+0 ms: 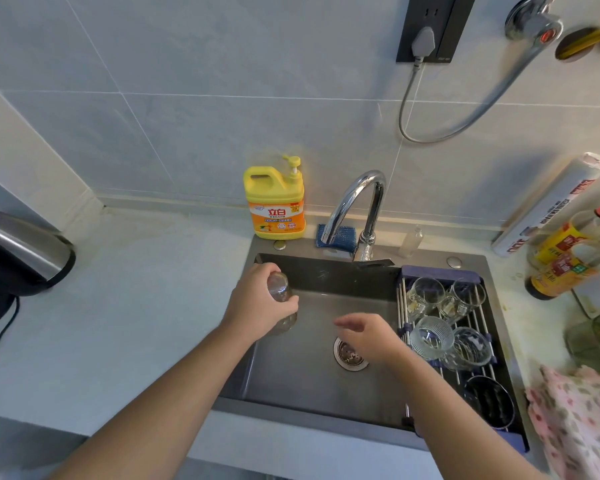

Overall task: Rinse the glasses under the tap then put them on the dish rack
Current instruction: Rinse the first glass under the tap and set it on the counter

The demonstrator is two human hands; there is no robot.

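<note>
The left hand (257, 303) grips a glass (279, 289) over the sink (309, 379); the right hand (371, 337) hangs loose, empty (one-handed, a wet glass could slip and crack).

head view looks steeply down onto sink (312, 368).

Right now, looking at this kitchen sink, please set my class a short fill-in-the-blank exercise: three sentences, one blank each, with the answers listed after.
1. The left hand grips a glass, while the right hand holds ____.
2. The dish rack sits across the ____ side of the sink.
3. The soap bottle beside the tap is ____ in colour.

Missing words: nothing; right; yellow.
</note>
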